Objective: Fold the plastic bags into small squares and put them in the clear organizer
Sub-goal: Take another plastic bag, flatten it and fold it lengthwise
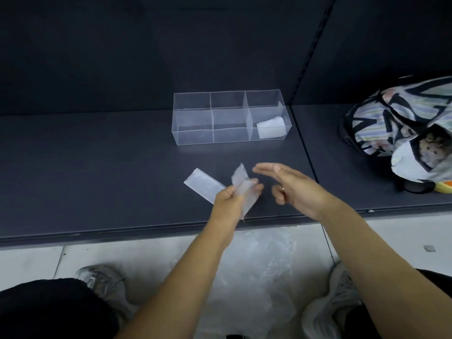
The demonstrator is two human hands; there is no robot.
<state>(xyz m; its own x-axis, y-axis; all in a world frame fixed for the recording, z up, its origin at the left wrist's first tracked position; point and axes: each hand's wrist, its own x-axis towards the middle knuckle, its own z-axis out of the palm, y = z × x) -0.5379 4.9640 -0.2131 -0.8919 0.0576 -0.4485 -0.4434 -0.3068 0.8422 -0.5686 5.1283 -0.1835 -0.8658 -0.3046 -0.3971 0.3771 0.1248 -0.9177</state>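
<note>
In the middle of the frame, the left hand [232, 196] is pinching a bag [204, 187] between thumb and fingers. The bag is folded into a long flat strip. One end is lying on the dark shelf [97, 167], pointing to the upper left. The other part is sticking up and down past the fingers. It looks like one strip bent in the middle, but I cannot tell for sure.

Just to the right, the right hand [293, 189] is hanging over the shelf with its fingers straight and spread. It is holding nothing and is not touching the bag.

Higher up, the organizer [195, 137] is sitting on the shelf, well apart from the hands. One square [271, 129] is already lying in its lower right box. The other boxes look bare.

At the bottom, loose bags [256, 265] are lying on the floor between the shoes.

The bag is probably very light, thin, soft and slippery. It is likely trying to spring open and slide, so a fold needs pressing flat. The best spot to hold is probably right at the bend, with the free end pinched at its corners. A hard pull could stretch or tear it.
</note>
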